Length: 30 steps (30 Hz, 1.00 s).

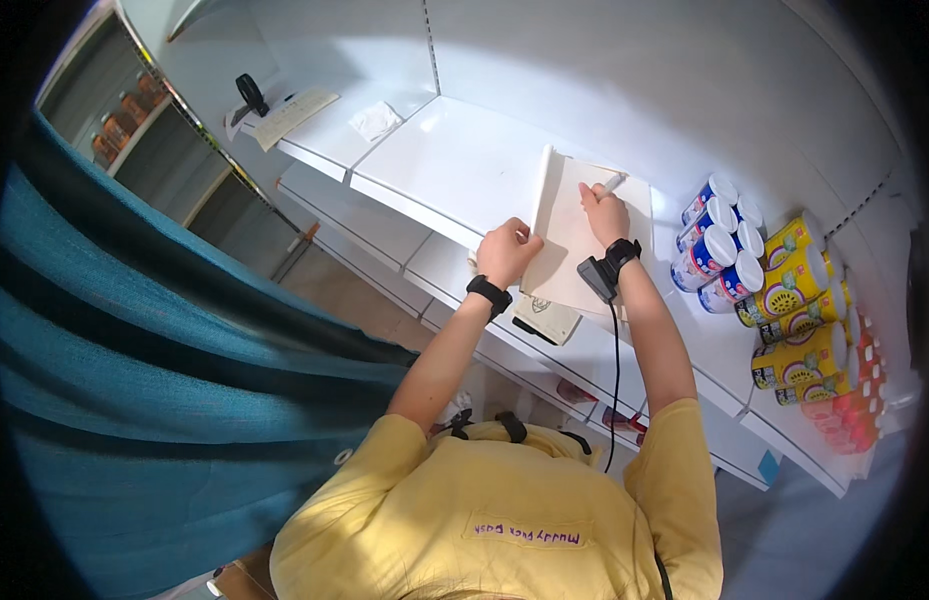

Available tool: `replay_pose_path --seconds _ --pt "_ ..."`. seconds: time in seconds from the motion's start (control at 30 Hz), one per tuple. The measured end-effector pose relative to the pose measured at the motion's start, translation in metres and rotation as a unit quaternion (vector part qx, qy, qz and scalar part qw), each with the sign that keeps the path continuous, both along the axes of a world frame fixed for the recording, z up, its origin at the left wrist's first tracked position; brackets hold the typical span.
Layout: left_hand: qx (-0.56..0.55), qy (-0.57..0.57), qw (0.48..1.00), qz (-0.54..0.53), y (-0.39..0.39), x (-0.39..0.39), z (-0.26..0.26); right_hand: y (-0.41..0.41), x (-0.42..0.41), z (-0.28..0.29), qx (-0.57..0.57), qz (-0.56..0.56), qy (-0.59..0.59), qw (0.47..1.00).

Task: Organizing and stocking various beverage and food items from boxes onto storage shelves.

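A large pad of pale paper (577, 247) lies on the white shelf, its turned-over sheets raised along the left side. My right hand (607, 214) rests over the page with a light-coloured marker (613, 184) between its fingers, the tip hidden. At the pad's left edge my left hand (509, 251) has its fingers curled, with thumb and fingertips at the paper's edge. Each wrist wears a black strap, and a black device with a cable is on the right one. Below the pad's lower edge, a cream printed pouch or booklet (550, 318) lies beside a black object.
White-lidded blue cans (716, 259) and yellow cans (798, 300) stand right of the pad, with pink bottles (847, 416) beyond. A crumpled tissue (376, 120), a paper sheet (295, 116) and a black roll-like object (250, 91) lie left. A teal curtain (171, 360) hangs at left.
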State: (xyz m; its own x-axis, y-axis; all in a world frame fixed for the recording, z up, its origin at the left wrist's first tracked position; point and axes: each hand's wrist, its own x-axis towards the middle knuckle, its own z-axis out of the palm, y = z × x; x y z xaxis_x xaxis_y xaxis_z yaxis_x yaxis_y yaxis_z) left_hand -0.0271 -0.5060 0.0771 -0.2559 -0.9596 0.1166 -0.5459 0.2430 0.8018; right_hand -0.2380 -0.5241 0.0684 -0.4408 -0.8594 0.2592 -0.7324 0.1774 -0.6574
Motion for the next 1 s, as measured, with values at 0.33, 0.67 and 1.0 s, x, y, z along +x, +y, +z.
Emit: replay_pose_path --seconds 0.33,0.67,1.0 --pt "-0.003 -0.007 1.000 0.009 0.001 0.000 0.000 0.012 0.008 0.017 0.137 0.077 0.006 0.988" --pt "-0.005 0.004 1.000 0.002 0.003 0.001 0.000 0.005 -0.019 -0.005 -0.005 -0.065 0.054 0.996" --pt "-0.035 0.002 0.999 0.006 0.002 0.000 -0.006 0.017 -0.017 0.009 0.110 -0.065 0.058 0.990"
